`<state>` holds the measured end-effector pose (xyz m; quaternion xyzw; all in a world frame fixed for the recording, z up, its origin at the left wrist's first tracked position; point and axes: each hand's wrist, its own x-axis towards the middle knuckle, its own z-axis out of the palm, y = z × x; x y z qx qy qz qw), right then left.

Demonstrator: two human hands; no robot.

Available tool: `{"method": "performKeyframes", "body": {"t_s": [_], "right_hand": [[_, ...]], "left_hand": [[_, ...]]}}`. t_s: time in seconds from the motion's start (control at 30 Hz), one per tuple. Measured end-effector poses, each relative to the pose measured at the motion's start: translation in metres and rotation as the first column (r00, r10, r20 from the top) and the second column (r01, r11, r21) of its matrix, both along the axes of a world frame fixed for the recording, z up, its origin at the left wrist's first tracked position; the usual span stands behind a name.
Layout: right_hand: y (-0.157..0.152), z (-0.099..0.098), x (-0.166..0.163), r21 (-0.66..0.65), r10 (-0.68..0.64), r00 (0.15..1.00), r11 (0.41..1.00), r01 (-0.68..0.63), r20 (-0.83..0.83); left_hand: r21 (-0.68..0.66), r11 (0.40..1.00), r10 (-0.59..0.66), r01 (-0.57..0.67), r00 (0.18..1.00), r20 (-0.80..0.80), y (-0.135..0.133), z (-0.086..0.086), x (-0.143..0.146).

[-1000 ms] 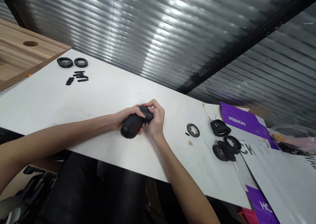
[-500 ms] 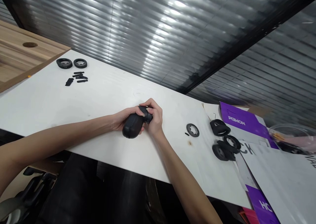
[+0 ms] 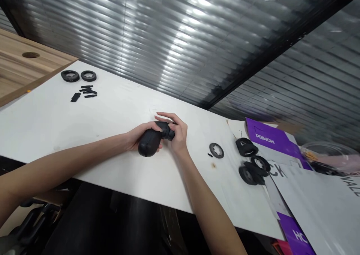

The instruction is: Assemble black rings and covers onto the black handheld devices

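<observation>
- Your right hand (image 3: 179, 135) has shifted since the earlier frame: its fingers (image 3: 165, 116) now spread apart, reaching over the narrow neck of the matte black, rounded bulb-shaped body (image 3: 150, 143).
- Your left hand (image 3: 137, 138) has its fingers clamped around the body's fat end, which sits between your hands over the white desk (image 3: 62, 131).
- Keep that left-hand clamp firm while your right fingers work the neck.
- A thin black ring with a star-shaped hole (image 3: 216, 150) lies at 3 o'clock, and two black rings (image 3: 78, 75) at 10 o'clock.
</observation>
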<state>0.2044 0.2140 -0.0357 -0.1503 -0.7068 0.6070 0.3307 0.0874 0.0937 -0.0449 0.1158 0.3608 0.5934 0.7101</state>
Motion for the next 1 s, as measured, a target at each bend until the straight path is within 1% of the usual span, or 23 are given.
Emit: {"method": "performKeyframes", "body": {"t_s": [0.07, 0.13, 0.2, 0.27, 0.43, 0.5, 0.6, 0.67, 0.73, 0.8, 0.93, 1.0], "right_hand": [[0.003, -0.001, -0.001, -0.079, 0.000, 1.000, 0.997, -0.002, -0.027], [0.006, -0.003, -0.004, -0.172, 0.035, 0.999, 0.984, -0.036, -0.013], [0.006, -0.003, -0.006, -0.216, 0.077, 0.997, 0.974, -0.071, 0.021], [0.005, -0.002, -0.008, -0.210, 0.089, 0.995, 0.975, -0.078, 0.045], [0.000, 0.002, -0.007, -0.161, 0.106, 0.988, 0.983, -0.087, 0.109], [-0.003, 0.000, -0.008, -0.178, 0.106, 0.989, 0.980, -0.087, 0.099], [-0.010, -0.004, -0.009, -0.234, 0.051, 0.998, 0.971, -0.039, 0.044], [-0.013, -0.007, -0.010, -0.246, 0.014, 0.999, 0.969, -0.006, 0.031], [-0.015, -0.007, -0.010, -0.227, 0.004, 0.999, 0.974, 0.007, 0.048], [-0.016, -0.006, -0.009, -0.178, -0.010, 0.998, 0.984, 0.022, 0.067], [-0.015, -0.002, -0.006, 0.009, -0.068, 0.994, 0.998, 0.067, 0.085], [-0.015, -0.002, -0.005, 0.072, -0.076, 0.994, 0.995, 0.071, 0.075]], "left_hand": [[0.005, 1.000, 0.003, -0.003, 1.000, 0.003, -0.001, 0.001, 0.000], [0.012, 0.999, 0.031, -0.030, 0.999, -0.014, -0.002, 0.002, 0.000], [0.008, 0.998, 0.056, -0.056, 0.997, -0.043, -0.003, 0.004, 0.001], [0.003, 0.998, 0.065, -0.065, 0.996, -0.065, -0.003, 0.006, 0.002], [0.002, 0.999, 0.035, -0.035, 0.993, -0.112, -0.004, 0.011, 0.005], [-0.002, 1.000, 0.021, -0.022, 0.993, -0.118, -0.004, 0.012, 0.006], [-0.023, 1.000, -0.007, 0.005, 0.995, -0.097, -0.003, 0.012, 0.007], [-0.022, 1.000, -0.008, 0.007, 0.997, -0.077, -0.003, 0.012, 0.007], [-0.022, 1.000, -0.002, 0.001, 0.998, -0.061, -0.003, 0.012, 0.007], [-0.042, 0.999, -0.012, 0.010, 0.999, -0.051, -0.004, 0.012, 0.007], [-0.084, 0.996, -0.044, 0.042, 0.999, -0.028, -0.004, 0.011, 0.003], [-0.080, 0.995, -0.062, 0.062, 0.998, 0.004, -0.004, 0.009, 0.001]]}}
